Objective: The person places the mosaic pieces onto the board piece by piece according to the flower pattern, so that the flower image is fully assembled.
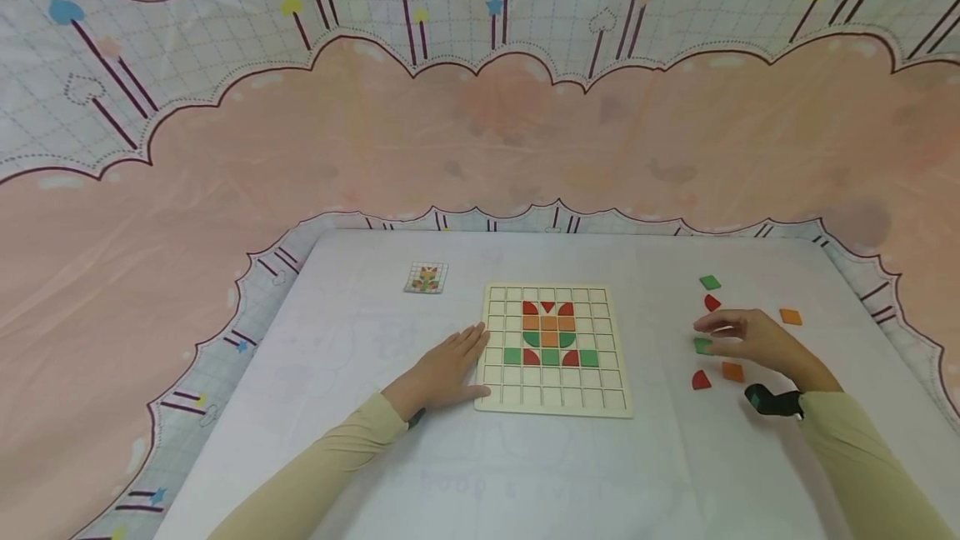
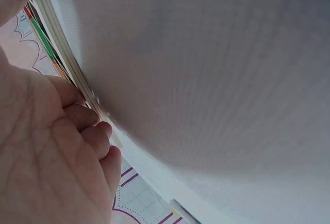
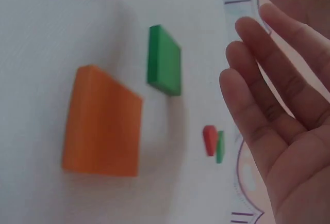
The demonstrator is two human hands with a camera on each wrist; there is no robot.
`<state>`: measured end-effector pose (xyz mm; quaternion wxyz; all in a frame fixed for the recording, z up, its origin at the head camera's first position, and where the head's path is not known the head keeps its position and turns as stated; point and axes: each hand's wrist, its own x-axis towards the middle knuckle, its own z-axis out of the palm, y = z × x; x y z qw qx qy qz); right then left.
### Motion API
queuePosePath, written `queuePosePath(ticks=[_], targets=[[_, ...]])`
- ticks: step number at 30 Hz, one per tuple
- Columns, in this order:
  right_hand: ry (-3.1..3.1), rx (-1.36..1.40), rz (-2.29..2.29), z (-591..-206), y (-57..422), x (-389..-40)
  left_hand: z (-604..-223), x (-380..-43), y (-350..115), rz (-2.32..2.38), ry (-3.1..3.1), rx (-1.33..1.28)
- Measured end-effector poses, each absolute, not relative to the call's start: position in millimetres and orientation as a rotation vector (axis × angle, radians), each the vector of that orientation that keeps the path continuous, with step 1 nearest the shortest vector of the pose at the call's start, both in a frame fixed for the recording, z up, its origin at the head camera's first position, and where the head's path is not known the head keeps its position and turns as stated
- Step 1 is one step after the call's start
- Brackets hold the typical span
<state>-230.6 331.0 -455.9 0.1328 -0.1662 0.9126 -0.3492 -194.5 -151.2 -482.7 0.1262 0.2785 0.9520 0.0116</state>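
My left hand [image 1: 444, 369] lies at the left edge of a gridded wooden board [image 1: 553, 398], its fingers and thumb touching that edge. In the left wrist view the fingertips rest along the board's side [image 2: 67, 53]. Red, orange and green flat tiles form a pattern in the board's squares. On the right, my right hand [image 1: 753, 342] is over a green square tile [image 1: 702, 346]. The right wrist view shows the fingers loosely extended and apart from that green tile [image 3: 165, 63], with nothing held.
Around the right hand lie an orange tile [image 1: 732, 372], another orange tile [image 1: 791, 317], a red rounded tile [image 1: 701, 379], a second red tile [image 1: 712, 302] and a far green tile [image 1: 710, 282]. A small pattern card [image 1: 426, 277] lies beyond the board's left corner.
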Motion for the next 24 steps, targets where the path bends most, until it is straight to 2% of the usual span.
queuePosePath(ticks=[24], targets=[[2.722, -0.360, -0.857, -482, 332, -238, -484, -195, -152, 0.053, 2.772, 0.815]])
